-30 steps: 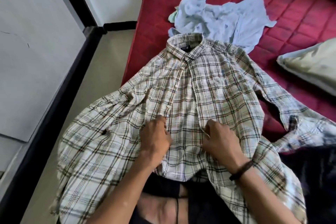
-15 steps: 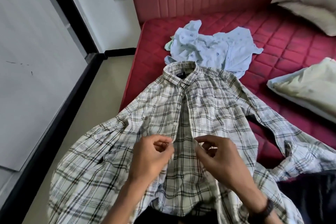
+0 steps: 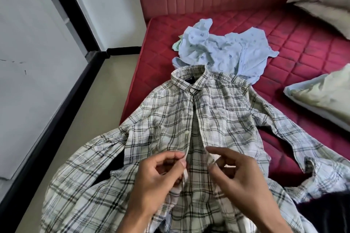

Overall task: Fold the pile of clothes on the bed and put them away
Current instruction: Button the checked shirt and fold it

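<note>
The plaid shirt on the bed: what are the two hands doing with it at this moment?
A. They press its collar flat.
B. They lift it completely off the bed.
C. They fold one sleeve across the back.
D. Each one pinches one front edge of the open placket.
D: the left hand pinches the left front edge and the right hand pinches the right one, low on the plaid shirt, which lies spread on the bed.

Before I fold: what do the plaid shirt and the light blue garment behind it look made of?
Plaid shirt: thin woven cloth, probably cotton, matte; it creases sharply and its placket edges lift easily where left hand and right hand pinch them. Light blue garment: soft, light printed fabric, matte, crumpled in loose folds; fibre unclear.
</note>
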The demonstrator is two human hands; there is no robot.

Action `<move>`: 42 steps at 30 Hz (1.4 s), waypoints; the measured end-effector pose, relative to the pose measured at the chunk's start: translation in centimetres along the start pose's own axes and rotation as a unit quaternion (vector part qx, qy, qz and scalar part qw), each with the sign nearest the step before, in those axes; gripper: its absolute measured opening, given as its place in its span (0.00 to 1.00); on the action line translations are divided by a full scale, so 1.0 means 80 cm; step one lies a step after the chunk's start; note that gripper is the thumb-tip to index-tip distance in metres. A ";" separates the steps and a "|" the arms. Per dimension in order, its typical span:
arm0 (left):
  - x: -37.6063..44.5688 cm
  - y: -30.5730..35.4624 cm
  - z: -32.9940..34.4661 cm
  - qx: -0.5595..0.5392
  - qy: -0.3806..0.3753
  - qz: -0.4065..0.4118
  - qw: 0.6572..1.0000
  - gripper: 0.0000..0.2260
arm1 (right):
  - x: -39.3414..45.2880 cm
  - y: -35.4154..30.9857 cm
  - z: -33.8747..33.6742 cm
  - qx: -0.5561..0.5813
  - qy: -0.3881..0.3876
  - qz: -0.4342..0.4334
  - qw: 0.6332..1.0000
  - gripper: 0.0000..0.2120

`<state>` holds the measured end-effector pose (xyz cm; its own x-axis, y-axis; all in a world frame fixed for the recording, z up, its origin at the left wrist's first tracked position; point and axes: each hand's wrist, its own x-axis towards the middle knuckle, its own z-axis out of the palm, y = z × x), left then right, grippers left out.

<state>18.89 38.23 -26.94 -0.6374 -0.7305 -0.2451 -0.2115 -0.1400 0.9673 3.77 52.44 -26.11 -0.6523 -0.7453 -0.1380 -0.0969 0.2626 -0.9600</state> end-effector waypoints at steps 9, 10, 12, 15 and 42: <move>-0.020 0.000 0.033 0.042 -0.028 0.029 0.998 0.05 | -0.023 -0.022 0.004 0.001 0.012 -0.013 1.000 0.15; -0.020 -0.004 0.036 0.065 -0.030 0.033 0.997 0.05 | -0.026 -0.021 0.004 -0.008 0.014 -0.015 1.000 0.15; -0.021 -0.015 0.039 0.130 -0.036 0.027 0.991 0.05 | -0.031 -0.015 0.004 -0.040 0.013 -0.005 0.999 0.15; -0.021 -0.036 0.045 0.227 -0.059 -0.010 0.972 0.02 | -0.025 0.015 0.012 -0.160 -0.039 0.047 0.985 0.15; 0.333 -0.053 0.060 0.383 0.012 0.200 0.902 0.11 | 0.293 0.082 0.061 -0.417 0.071 -0.037 0.905 0.11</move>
<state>-0.73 22.60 -37.85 -0.7614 -0.6365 0.1234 -0.4249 0.6336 0.6465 -8.47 33.72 -36.80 -0.7053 -0.7089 0.0089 -0.6396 0.6308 -0.4394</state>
